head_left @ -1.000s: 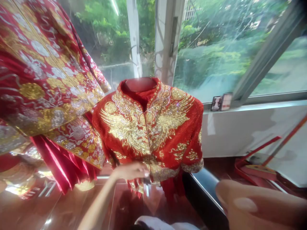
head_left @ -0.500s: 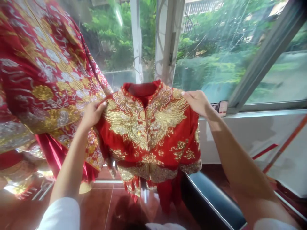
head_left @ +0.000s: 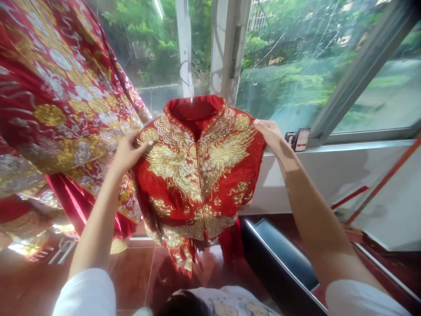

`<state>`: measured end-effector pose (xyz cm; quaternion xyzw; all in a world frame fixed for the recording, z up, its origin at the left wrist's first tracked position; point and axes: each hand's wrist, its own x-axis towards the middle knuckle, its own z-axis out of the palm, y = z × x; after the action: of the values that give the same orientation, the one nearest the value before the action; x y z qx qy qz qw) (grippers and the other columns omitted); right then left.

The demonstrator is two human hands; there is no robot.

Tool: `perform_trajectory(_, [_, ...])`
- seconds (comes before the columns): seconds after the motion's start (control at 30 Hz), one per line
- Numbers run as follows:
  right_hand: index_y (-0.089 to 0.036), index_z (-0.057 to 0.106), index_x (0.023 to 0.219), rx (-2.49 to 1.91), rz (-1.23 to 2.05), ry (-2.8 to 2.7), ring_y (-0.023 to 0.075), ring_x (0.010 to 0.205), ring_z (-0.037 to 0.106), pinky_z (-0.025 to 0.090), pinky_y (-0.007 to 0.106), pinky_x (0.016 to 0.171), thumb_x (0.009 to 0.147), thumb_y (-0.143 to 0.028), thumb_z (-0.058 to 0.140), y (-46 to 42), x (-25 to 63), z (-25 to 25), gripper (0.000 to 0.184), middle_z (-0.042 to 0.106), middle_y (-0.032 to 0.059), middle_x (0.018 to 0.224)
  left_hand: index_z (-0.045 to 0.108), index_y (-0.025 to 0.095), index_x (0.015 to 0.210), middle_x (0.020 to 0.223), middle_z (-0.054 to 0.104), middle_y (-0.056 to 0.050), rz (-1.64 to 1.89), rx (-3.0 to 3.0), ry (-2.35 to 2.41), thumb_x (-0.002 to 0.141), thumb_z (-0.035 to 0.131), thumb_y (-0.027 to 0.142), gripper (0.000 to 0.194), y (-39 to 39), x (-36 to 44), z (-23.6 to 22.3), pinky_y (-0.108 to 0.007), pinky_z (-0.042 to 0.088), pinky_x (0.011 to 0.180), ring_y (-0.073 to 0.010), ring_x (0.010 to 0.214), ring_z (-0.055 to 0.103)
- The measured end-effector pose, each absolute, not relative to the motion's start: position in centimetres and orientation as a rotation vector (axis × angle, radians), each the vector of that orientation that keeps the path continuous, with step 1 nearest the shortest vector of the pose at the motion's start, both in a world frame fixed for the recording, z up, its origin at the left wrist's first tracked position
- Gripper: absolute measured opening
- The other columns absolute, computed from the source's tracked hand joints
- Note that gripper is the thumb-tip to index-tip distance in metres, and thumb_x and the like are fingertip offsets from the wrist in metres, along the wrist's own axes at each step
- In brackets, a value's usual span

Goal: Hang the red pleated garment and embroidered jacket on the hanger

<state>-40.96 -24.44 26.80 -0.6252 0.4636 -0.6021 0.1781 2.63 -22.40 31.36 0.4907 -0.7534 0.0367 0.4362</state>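
A red jacket (head_left: 177, 193) with gold and silver embroidery faces me, its front closed down the middle. It is on a hanger (head_left: 187, 81), whose thin metal hook rises out of the collar. My left hand (head_left: 131, 151) grips the jacket's left-side shoulder, thumb lying over the embroidered front. At the opposite shoulder, my right hand (head_left: 269, 134) pinches the cloth near the sleeve seam. The fingers behind both shoulders are hidden. Red fabric with gold trim dangles below the jacket's hem.
A larger red embroidered robe (head_left: 49, 114) hangs close on the left. Two small cards or phones (head_left: 297, 139) lean on the windowsill (head_left: 345, 149). A dark, shiny box-like object (head_left: 283, 254) stands on the tiled floor (head_left: 131, 272). An orange-red pole (head_left: 383, 184) slants at right.
The jacket has risen slightly in view with both hands, and more of the hanger's hook shows. Its right sleeve now falls further back. My view has tipped downward, showing more of my shirt.
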Motion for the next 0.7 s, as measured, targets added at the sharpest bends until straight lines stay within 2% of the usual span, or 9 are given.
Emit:
perform_trajectory(0.13, [-0.019,0.06,0.07,-1.602,-1.775,1.363,0.0199,0.065,0.059,0.048,0.035,0.061,0.079,-0.07,0.048,-25.0,-39.9,25.9,0.053,0.061,0.0059,0.065,0.062,0.018,0.105,0.087,0.065,-0.008,0.391,1.328,-1.715,0.074,0.065,0.056,0.048,-20.7,1.1,30.1,-0.037,0.048,0.08,-0.0236,0.081,0.059])
perform_trajectory(0.27, [-0.017,0.061,0.092,-1.438,-2.404,1.865,0.0207,0.079,0.06,0.048,0.037,0.076,0.086,-0.046,0.051,-21.6,-35.0,25.7,0.031,0.065,0.0109,0.086,0.06,0.018,0.108,0.09,0.064,-0.009,0.434,1.379,-1.718,0.075,0.064,0.054,0.049,-20.0,0.5,29.6,-0.038,0.047,0.08,-0.026,0.084,0.06])
perform_trajectory(0.3, [-0.017,0.058,0.1,-1.402,-2.55,1.884,0.0194,0.079,0.059,0.048,0.035,0.076,0.088,-0.041,0.048,-20.5,-33.0,25.5,0.028,0.065,0.0115,0.089,0.06,0.018,0.108,0.09,0.064,-0.009,0.422,1.387,-1.726,0.076,0.064,0.055,0.049,-20.0,0.5,29.6,-0.037,0.047,0.079,-0.0258,0.083,0.06])
perform_trajectory(0.33, [-0.018,0.054,0.105,-1.423,-2.587,1.803,0.0177,0.072,0.058,0.047,0.033,0.07,0.09,-0.039,0.046,-19.5,-30.8,25.2,0.028,0.063,0.0094,0.082,0.06,0.018,0.108,0.09,0.064,-0.009,0.41,1.39,-1.73,0.076,0.063,0.055,0.049,-20.0,0.6,29.6,-0.037,0.047,0.078,-0.0255,0.082,0.06])
perform_trajectory(0.43, [-0.022,0.042,0.114,-1.618,-2.3,1.408,0.0164,0.063,0.057,0.046,0.031,0.062,0.087,-0.041,0.053,-18.2,-24.1,24.3,0.035,0.059,0.0011,0.07,0.06,0.018,0.108,0.089,0.065,-0.008,0.377,1.384,-1.732,0.076,0.063,0.056,0.05,-20.3,0.7,29.7,-0.036,0.047,0.077,-0.0245,0.08,0.061])
perform_trajectory(0.5, [-0.024,0.038,0.115,-1.609,-2.162,1.285,0.0164,0.063,0.057,0.047,0.032,0.063,0.084,-0.037,0.056,-18.7,-21.1,24.3,0.038,0.056,-0.0018,0.068,0.06,0.018,0.11,0.089,0.066,-0.008,0.369,1.375,-1.741,0.076,0.062,0.056,0.051,-20.5,0.9,29.7,-0.036,0.047,0.079,-0.0246,0.081,0.061])
perform_trajectory(0.63, [-0.025,0.035,0.102,-1.374,-2.112,1.142,0.0142,0.063,0.054,0.047,0.032,0.066,0.081,-0.024,0.053,-19.8,-20.2,24.7,0.027,0.052,-0.0033,0.068,0.059,0.018,0.116,0.097,0.067,-0.009,0.374,1.351,-1.771,0.078,0.06,0.056,0.054,-20.7,1.1,29.6,-0.036,0.047,0.081,-0.0254,0.087,0.062])
perform_trajectory(0.7, [-0.026,0.034,0.098,-1.297,-1.985,1.078,0.0137,0.062,0.053,0.047,0.032,0.064,0.078,-0.027,0.056,-19.2,-21.3,23.5,0.029,0.053,-0.0034,0.071,0.058,0.018,0.117,0.101,0.067,-0.01,0.376,1.335,-1.777,0.079,0.06,0.056,0.054,-20.9,1.2,29.5,-0.037,0.048,0.083,-0.0257,0.09,0.063])
